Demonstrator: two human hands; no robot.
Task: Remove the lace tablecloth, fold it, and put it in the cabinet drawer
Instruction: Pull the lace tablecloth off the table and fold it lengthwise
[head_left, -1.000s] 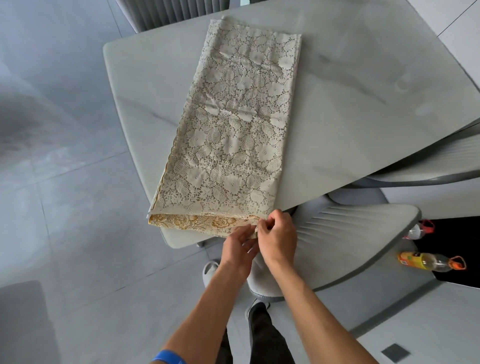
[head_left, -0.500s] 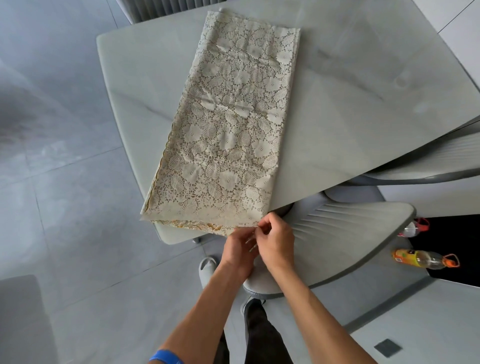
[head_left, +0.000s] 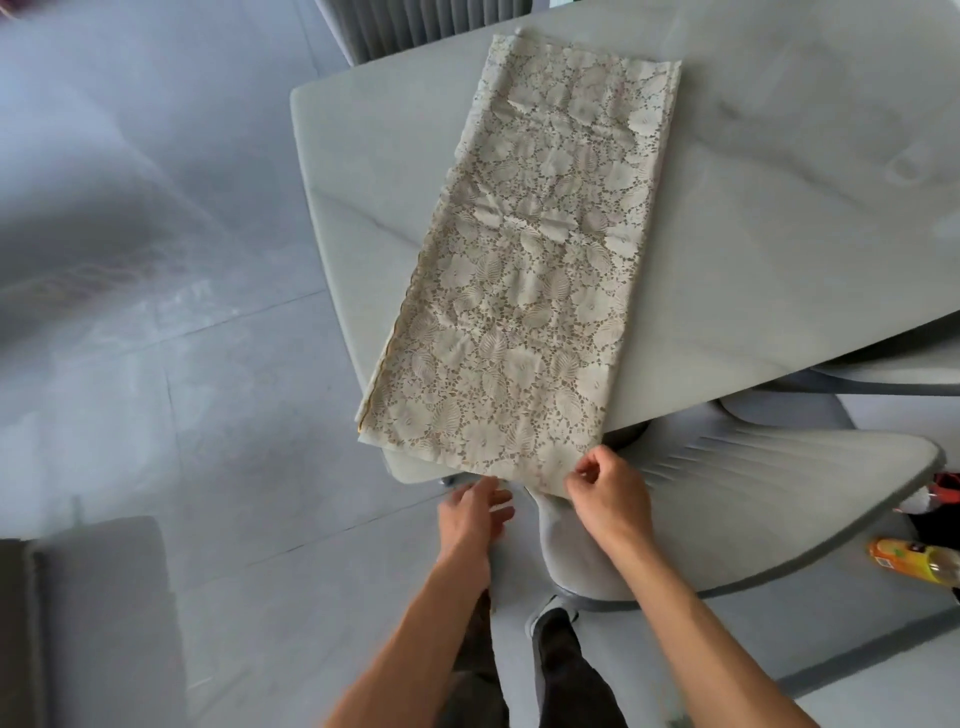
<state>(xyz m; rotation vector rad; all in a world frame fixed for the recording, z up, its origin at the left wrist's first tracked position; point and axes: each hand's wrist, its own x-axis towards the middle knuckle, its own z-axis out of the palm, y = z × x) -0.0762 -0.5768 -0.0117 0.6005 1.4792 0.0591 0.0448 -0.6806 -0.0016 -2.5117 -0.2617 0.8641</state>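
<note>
The beige lace tablecloth (head_left: 530, 270) lies folded into a long narrow strip on the grey marble table (head_left: 779, 218), its near end hanging slightly over the table's front edge. My right hand (head_left: 608, 493) pinches the near right corner of the cloth. Left of it, just below the cloth's near edge, my left hand (head_left: 470, 517) is off the cloth with its fingers spread. The cabinet drawer is not in view.
A grey chair (head_left: 727, 504) is tucked under the table to the right of my hands. An orange bottle (head_left: 914, 561) lies on the floor at far right. Another grey seat (head_left: 98, 618) sits at lower left. Grey floor tiles stretch to the left.
My left hand has let go of the cloth's near edge and moved left, opening. The gold underside no longer shows at the near end. The camera view has shifted left.
</note>
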